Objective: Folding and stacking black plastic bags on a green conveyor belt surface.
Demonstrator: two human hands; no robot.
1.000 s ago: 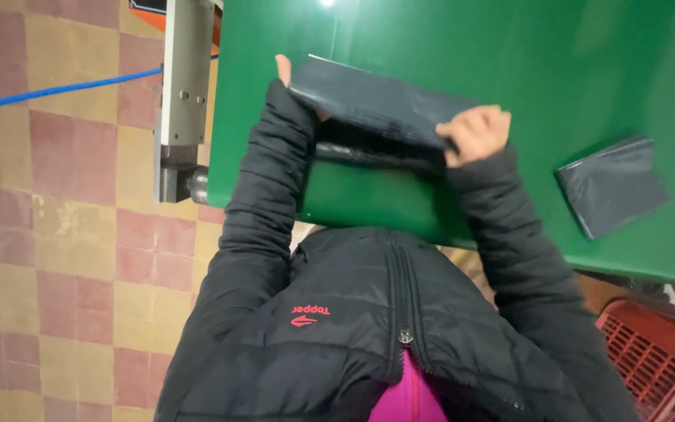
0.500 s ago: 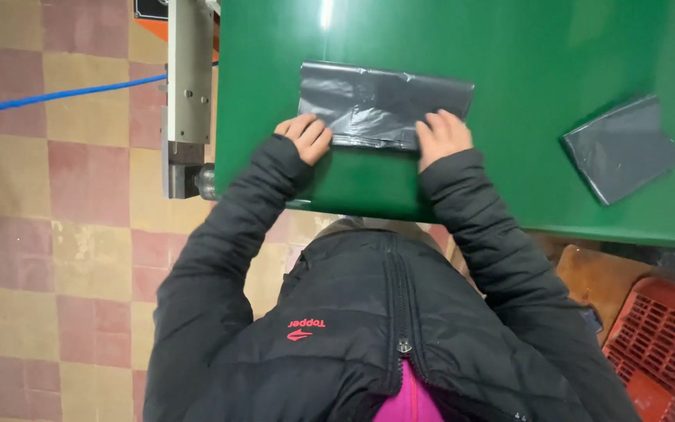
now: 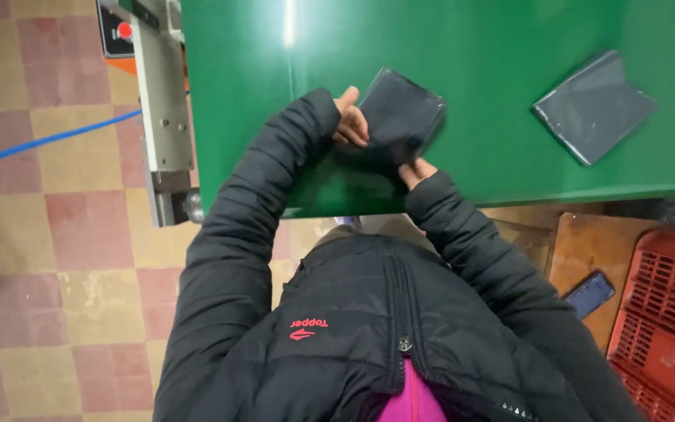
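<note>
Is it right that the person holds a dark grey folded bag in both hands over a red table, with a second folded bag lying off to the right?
Not quite: the table is green, not red, as the head view shows. The rest stands: the left hand and right hand hold the dark grey folded bag, and the second folded bag lies to the right.

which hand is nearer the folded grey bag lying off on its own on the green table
Right. The right hand grips the dark bag on the side toward the separate grey bag; the left hand is on the far side of it.
</note>
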